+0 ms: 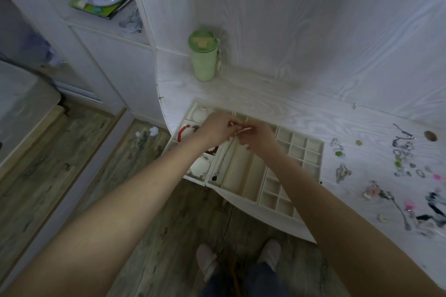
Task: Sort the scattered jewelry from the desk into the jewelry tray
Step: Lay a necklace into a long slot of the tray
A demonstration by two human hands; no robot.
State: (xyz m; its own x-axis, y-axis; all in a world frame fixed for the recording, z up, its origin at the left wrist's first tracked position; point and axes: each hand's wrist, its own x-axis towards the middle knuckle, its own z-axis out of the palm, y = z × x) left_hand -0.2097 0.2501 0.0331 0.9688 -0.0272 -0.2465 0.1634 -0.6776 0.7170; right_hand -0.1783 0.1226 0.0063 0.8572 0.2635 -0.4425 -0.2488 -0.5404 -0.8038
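Note:
A cream jewelry tray (311,152) with many compartments lies on the white desk. Both hands meet above its middle. My left hand (217,128) and my right hand (257,138) pinch the top of a thin chain necklace (223,160), which hangs down into a long compartment, its dark pendant (214,178) near the tray's front edge. A red bead bracelet (181,133) and a silver bracelet (200,171) lie in left compartments. Scattered jewelry (401,154) is spread over the desk to the right.
A green lidded cup (204,55) stands on the desk behind the tray. A round cable hole (430,136) sits at the far right of the desk. The tray overhangs the desk's curved front edge, above wooden floor and my feet (241,258).

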